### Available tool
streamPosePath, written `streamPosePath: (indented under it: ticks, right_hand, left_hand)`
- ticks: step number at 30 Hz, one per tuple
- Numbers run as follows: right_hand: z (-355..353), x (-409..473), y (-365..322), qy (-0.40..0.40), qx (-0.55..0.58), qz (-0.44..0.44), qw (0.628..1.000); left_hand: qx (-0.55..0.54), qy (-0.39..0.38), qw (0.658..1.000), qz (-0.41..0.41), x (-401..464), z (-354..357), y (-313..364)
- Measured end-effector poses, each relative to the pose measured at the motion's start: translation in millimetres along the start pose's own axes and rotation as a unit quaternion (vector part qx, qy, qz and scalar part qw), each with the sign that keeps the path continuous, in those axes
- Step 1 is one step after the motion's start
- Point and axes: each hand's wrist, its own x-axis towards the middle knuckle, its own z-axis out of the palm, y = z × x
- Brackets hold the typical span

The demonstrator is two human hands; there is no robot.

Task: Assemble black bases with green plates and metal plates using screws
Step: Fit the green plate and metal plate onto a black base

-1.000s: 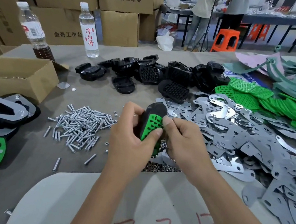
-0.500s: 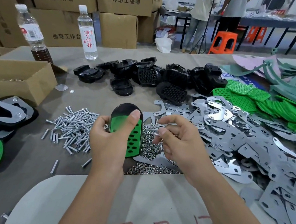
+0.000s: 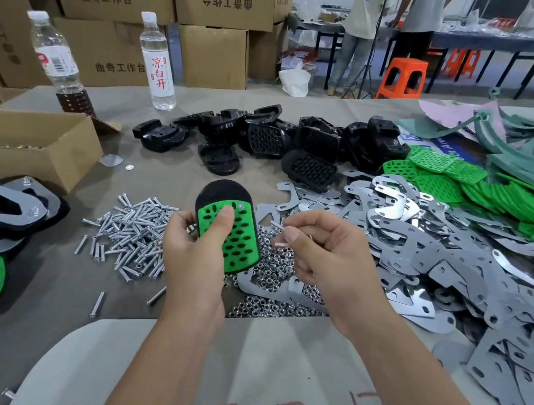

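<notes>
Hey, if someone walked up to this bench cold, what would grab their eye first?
Probably the bright green plate on a black base, held up at centre by the left hand, with the right hand pinching a screw beside it. Next, the grey metal plates heaped on the right.

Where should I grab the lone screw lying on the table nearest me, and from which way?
Pinch the lone screw across its thin shaft near the middle, coming straight down from above. It lies flat on the table, apart from the screw pile, so fingertips fit either side.
</notes>
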Motion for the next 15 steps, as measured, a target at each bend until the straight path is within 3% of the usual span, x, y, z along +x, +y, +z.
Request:
streamPosePath:
  ticks: [4, 15]
  right_hand:
    - [2.1, -0.3, -0.5, -0.020, -0.006, -0.020, 1.000]
    - [3.1, -1.4, 1.0, -0.066, -0.053, -0.019, 0.996]
  left_hand:
    - [-0.007, -0.011, 1.000, -0.016, -1.7, 2.8, 1.0]
    - [-0.022, -0.016, 0.999, 0.045, -0.3, 4.8, -6.1]
